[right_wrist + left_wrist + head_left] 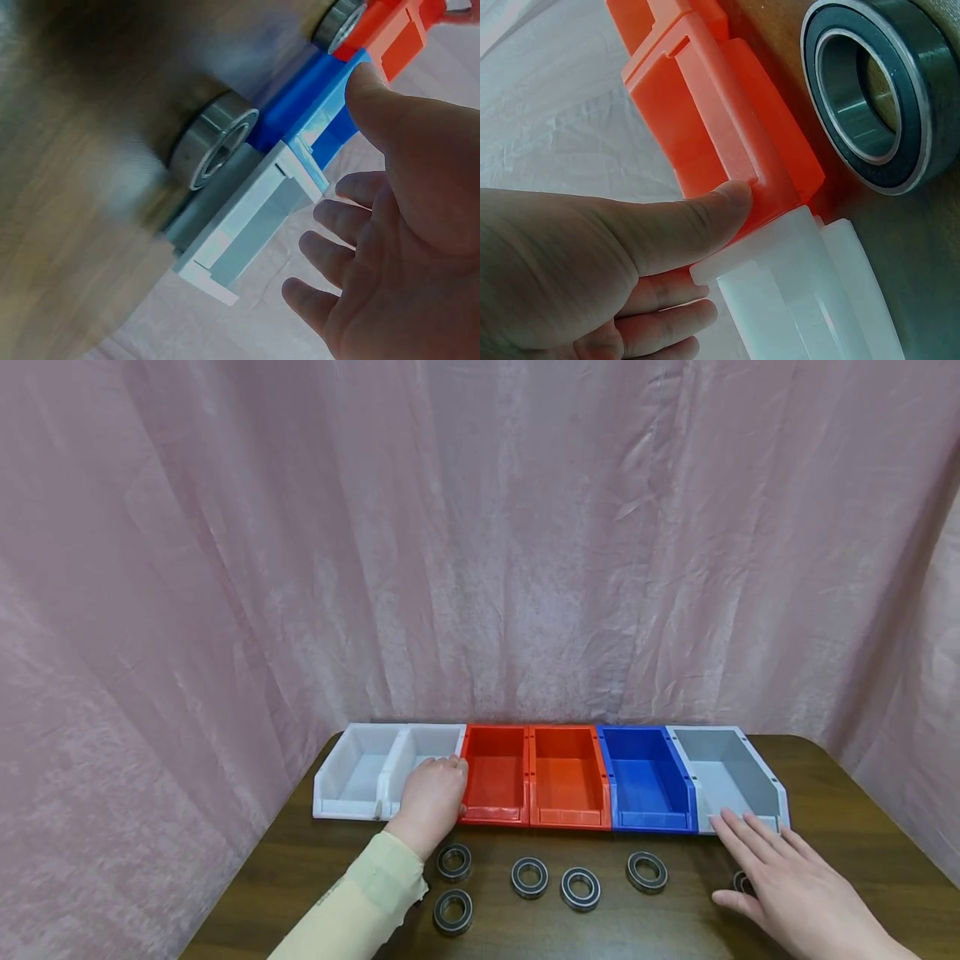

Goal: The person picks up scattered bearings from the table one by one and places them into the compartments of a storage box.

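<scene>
A row of plastic storage bins stands across the table. My left hand (432,797) is at the seam between the second white bin (397,768) and the first red bin (495,777). In the left wrist view its thumb (731,202) presses the red bin's front edge, while the other fingers curl over the white bin's side; their tips are partly hidden. My right hand (798,885) has its fingers spread above the table, near the front of the grey bin (782,806). It holds nothing. Below it a ball bearing (741,882) is mostly covered in the head view.
More ball bearings lie in front of the bins: two near the left forearm (463,913), two in the middle (529,893), one before the blue bin (663,877). An orange-red bin (570,777) and the blue bin (647,777) complete the row. A pink curtain (525,543) hangs behind.
</scene>
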A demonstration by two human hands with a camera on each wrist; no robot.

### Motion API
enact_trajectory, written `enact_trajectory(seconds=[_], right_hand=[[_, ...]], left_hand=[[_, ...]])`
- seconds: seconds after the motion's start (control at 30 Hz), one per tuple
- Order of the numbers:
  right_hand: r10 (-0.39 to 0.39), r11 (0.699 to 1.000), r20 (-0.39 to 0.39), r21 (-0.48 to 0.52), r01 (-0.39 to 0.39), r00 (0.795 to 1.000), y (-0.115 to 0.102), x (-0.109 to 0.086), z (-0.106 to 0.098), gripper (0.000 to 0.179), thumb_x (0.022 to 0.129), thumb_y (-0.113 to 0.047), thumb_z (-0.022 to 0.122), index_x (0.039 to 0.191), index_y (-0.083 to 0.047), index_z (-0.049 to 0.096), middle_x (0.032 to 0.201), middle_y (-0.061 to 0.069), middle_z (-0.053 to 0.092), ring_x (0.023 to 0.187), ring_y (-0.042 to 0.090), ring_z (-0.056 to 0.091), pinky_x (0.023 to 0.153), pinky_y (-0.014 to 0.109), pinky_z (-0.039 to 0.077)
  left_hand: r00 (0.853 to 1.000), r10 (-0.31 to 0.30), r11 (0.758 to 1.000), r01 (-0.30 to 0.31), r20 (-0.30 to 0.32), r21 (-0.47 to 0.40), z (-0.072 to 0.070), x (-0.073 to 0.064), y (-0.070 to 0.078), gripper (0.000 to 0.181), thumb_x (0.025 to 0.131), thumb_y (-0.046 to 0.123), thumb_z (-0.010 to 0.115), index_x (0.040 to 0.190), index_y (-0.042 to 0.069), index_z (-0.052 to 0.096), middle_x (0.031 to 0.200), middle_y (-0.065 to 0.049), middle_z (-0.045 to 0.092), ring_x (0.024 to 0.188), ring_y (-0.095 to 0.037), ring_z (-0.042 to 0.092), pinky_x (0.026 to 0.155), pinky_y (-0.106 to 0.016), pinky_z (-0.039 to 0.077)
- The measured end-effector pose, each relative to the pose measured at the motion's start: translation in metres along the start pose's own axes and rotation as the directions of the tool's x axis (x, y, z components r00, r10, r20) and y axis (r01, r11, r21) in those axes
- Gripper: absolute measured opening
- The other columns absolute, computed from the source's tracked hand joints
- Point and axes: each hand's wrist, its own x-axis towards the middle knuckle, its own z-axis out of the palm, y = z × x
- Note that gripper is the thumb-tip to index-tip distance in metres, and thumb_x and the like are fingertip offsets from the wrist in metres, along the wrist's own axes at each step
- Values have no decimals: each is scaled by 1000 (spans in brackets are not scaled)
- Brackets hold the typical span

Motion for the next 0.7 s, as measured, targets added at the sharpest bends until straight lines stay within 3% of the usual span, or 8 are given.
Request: enact_trajectory(seconds=[0.07, 0.13, 0.23, 0.27, 0.43, 0.7], right_hand=[[24, 1000, 48, 10, -24, 999, 0, -2, 1, 91, 93, -56, 84, 158, 0, 55, 161, 22, 56, 146, 49, 53, 130, 35, -16], [47, 999, 92, 18, -49, 995, 1, -4, 1, 91, 94, -58, 82, 159, 0, 54, 161, 22, 56, 148, 48, 52, 136, 54, 3], [66, 997, 119, 29, -70, 991, 1, -6, 3, 89, 95, -58, 81, 158, -1, 56, 161, 22, 56, 148, 48, 52, 123, 70, 33], [68, 997, 121, 27, -72, 990, 2, -7, 3, 89, 94, -59, 81, 158, -2, 56, 160, 21, 57, 147, 48, 52, 118, 71, 37], [80, 996, 129, 15, -83, 988, 4, -10, 7, 89, 91, -62, 83, 154, -3, 61, 156, 19, 61, 144, 47, 56, 115, 70, 41], [107, 994, 248, -13, -107, 963, 10, -14, 15, 91, 91, -68, 78, 151, -1, 63, 152, 18, 64, 138, 49, 60, 112, 73, 43]], left_hand=[[1000, -1, 1000, 1, 2, -1, 0, 0, 0, 47, 78, 27, 102, 106, 2, 75, 92, -12, 76, 77, -27, 71, 79, -39, 63], [1000, -4, 1000, 4, 5, -3, -1, 0, 0, 48, 77, 28, 102, 106, 2, 74, 92, -12, 76, 77, -27, 71, 79, -39, 63], [1000, -9, 1000, 9, 9, -3, -1, 0, -1, 49, 77, 28, 103, 107, 2, 74, 92, -12, 76, 78, -27, 71, 80, -39, 63], [1000, -11, 1000, 11, 13, -1, -1, 0, -1, 49, 77, 28, 103, 107, 1, 75, 92, -12, 76, 78, -27, 71, 81, -40, 63], [1000, -11, 1000, 11, 12, 4, 0, 0, -2, 47, 77, 28, 103, 104, 2, 75, 90, -11, 75, 77, -27, 71, 80, -40, 63], [1000, -8, 1000, 8, 14, -4, 1, 0, -1, 48, 76, 29, 103, 104, 3, 74, 90, -11, 75, 77, -27, 71, 80, -39, 63]])
